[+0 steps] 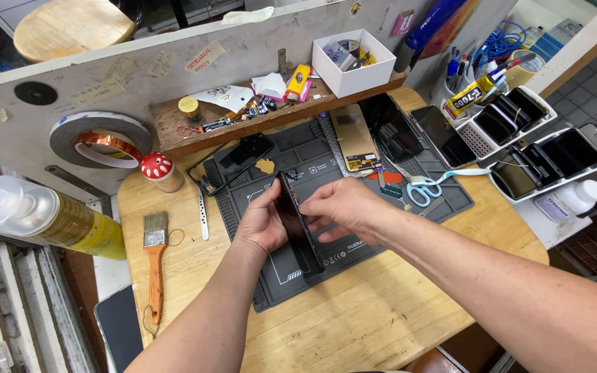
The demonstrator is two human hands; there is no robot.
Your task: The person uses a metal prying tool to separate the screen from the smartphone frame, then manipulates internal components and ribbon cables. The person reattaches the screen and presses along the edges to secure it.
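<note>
A black phone (297,220) stands on its long edge over the dark grey repair mat (409,162) in the middle of the wooden table. My left hand (260,222) grips it from the left, thumb along its upper edge. My right hand (343,205) presses against its right face with the fingers curled onto it. A black phone frame (236,160) lies flat on the mat behind the hands, with a small tan scrap (265,166) next to it.
Blue-handled scissors (424,188) lie right of my hands. A paintbrush (155,266) rests at the left. White trays of phones (547,148) sit at the right. A wooden shelf (174,131) with a white box (354,62) runs behind. A spray can (43,215) is far left.
</note>
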